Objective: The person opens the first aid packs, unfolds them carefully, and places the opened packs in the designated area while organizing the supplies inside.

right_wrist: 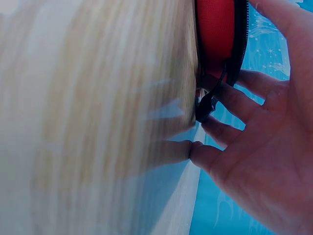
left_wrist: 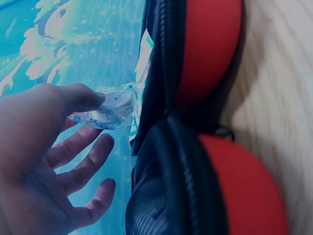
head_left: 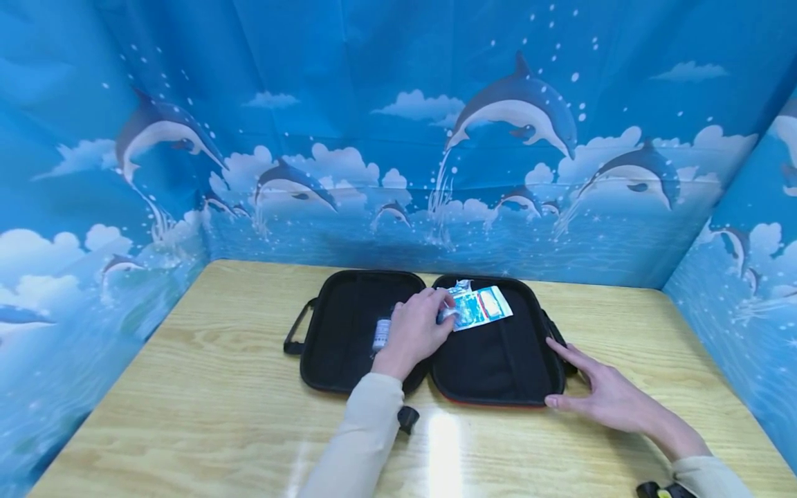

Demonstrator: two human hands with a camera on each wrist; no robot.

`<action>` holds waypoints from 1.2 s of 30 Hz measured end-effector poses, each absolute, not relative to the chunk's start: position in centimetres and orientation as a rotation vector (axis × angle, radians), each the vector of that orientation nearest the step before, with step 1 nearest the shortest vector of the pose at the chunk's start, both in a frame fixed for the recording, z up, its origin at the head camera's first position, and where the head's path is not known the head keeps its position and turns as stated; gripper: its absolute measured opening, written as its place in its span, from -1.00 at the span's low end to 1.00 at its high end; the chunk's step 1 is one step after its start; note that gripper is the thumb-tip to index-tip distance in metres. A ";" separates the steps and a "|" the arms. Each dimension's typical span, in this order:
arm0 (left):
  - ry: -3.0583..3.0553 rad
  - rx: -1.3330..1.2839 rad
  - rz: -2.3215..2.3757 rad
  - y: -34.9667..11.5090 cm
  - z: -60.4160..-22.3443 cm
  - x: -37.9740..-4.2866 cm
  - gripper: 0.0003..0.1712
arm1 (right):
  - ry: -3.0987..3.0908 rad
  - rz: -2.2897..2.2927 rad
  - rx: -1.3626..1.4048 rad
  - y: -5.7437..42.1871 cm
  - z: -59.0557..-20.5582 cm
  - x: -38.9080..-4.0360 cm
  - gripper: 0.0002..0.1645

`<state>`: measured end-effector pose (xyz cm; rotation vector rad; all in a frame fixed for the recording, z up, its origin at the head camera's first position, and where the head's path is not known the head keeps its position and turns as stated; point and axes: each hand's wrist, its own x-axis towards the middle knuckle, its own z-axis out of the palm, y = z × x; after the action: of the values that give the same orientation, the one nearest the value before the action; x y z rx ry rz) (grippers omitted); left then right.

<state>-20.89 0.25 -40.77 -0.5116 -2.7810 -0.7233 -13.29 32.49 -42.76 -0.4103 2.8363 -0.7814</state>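
A black zip case with a red outside lies unfolded, its left half beside its right half. My left hand reaches over the middle of it. Thumb and index finger pinch a small clear plastic packet with something whitish inside; the other fingers are loosely bent. Right by that packet, a flat blue-and-white sachet lies in the right half. My right hand spans the case's front right corner, thumb at the front rim and extended fingers along the side, by the handle.
A small clear-wrapped item with a white printed label lies in the left half. A black carry handle sticks out on the left. The wooden table meets a blue dolphin-print curtain behind and at both sides.
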 end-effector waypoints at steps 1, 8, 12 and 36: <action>-2.777 -0.501 -0.730 0.1 -40.7 -20.9 -0.79 | 2.836 -0.782 -0.410 32.5 -42.8 -13.3 0.15; -2.779 -0.428 -0.776 -1.6 -40.4 -20.8 -0.77 | 2.839 -0.772 -0.416 32.4 -42.8 -13.2 0.15; -2.774 -0.382 -0.824 -2.9 -40.3 -20.8 -0.78 | 2.842 -0.769 -0.419 32.4 -42.9 -13.2 0.15; -2.733 -0.133 -0.946 -8.9 -40.1 -20.3 -0.83 | 2.853 -0.771 -0.433 32.5 -42.9 -13.2 0.15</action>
<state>-20.26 -8.92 -40.13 -0.1327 -2.7331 -0.9459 -13.23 32.50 -42.93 -0.4333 2.8533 -0.7711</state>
